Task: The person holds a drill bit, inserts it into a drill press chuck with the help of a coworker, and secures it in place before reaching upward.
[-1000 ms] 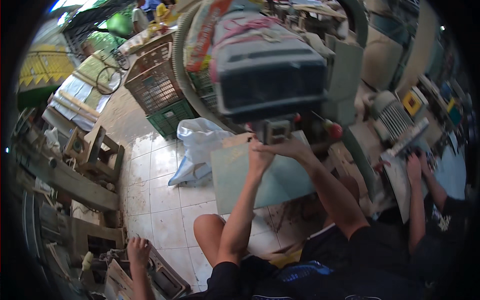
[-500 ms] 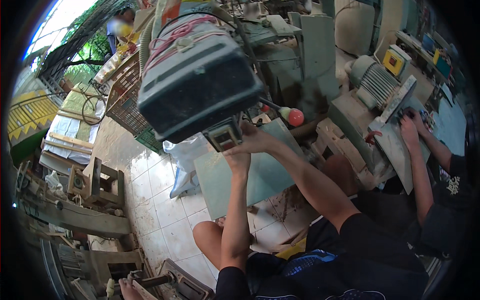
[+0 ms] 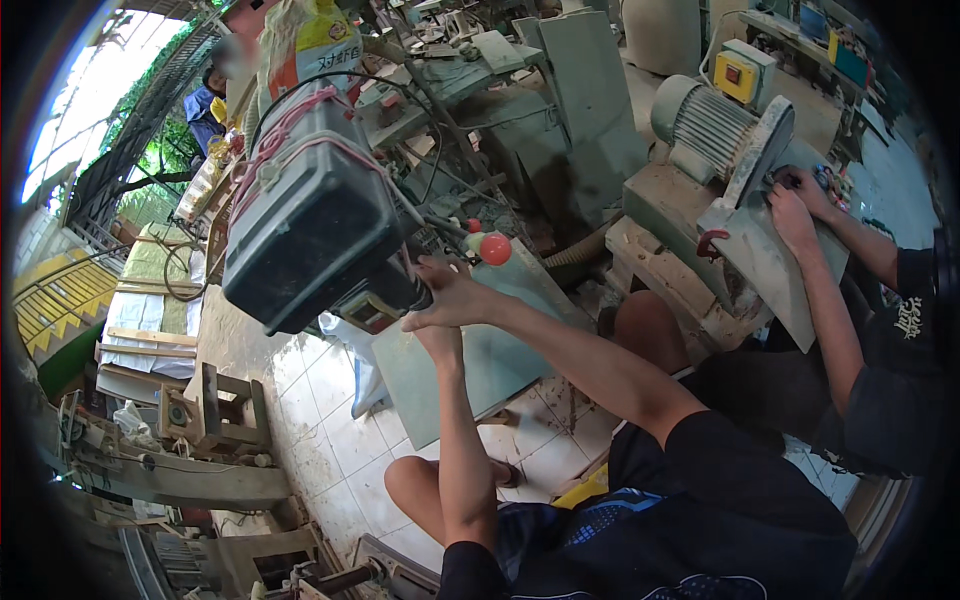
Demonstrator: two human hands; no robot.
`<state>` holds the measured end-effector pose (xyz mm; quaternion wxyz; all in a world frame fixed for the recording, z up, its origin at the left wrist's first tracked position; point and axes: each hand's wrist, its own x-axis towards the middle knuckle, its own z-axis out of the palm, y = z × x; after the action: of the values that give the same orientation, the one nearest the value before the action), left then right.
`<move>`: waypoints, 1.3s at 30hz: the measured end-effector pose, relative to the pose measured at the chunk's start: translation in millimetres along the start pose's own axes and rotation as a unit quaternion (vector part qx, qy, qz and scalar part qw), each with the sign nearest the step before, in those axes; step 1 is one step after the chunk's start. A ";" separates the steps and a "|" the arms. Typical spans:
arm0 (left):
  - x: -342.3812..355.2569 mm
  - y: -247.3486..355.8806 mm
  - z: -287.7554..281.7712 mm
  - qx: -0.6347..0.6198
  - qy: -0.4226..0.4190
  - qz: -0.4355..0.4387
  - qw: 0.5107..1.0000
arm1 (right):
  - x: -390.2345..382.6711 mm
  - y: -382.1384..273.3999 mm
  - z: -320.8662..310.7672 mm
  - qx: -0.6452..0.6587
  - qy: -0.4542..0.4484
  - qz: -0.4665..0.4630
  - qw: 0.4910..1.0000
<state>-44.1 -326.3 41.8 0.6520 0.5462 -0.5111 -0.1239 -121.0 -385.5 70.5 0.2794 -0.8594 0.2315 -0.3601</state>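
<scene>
A dark machine head (image 3: 315, 215), apparently a drill press, stands before me with pink cord tied over its top. It has a small switch box (image 3: 368, 311) at its front and a red ball knob (image 3: 495, 249) on a lever. Just beside the switch box, under the head, my right hand (image 3: 452, 292) is closed with curled fingers; what it grips is hidden. My left hand (image 3: 437, 343) reaches up against the right one, its fingers out of sight behind the hand and machine. Below both hands lies a flat grey-green board (image 3: 470, 370).
On the right, a co-worker's hands (image 3: 795, 205) work beside a motor-driven disc machine (image 3: 745, 160) with a yellow switch box (image 3: 738, 76). Wooden frames (image 3: 215, 410) and a machine bed stand at left. A white sack (image 3: 368, 375) sits behind the board. Another person (image 3: 203, 108) is far back left.
The view has shifted, so the machine head appears farther left. Both my hands stay together under the head. A hand at the lower left edge has almost left the picture.
</scene>
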 end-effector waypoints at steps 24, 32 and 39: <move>8.7 33.8 -61.9 0.047 -0.106 -0.129 0.985 | 6.1 152.3 -35.4 0.024 -0.111 0.098 0.989; 4.1 38.9 -55.3 -0.015 -0.072 -0.129 0.989 | 33.4 143.8 -5.6 0.157 0.096 0.102 0.978; 3.3 43.9 -49.6 -0.012 -0.057 -0.125 0.990 | 38.6 136.2 7.9 -0.063 0.168 0.089 0.980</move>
<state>-20.2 -283.3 86.4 0.6074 0.5903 -0.4735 -0.2417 -117.5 -506.4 -3.4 0.2131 -0.7787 0.3726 -0.4577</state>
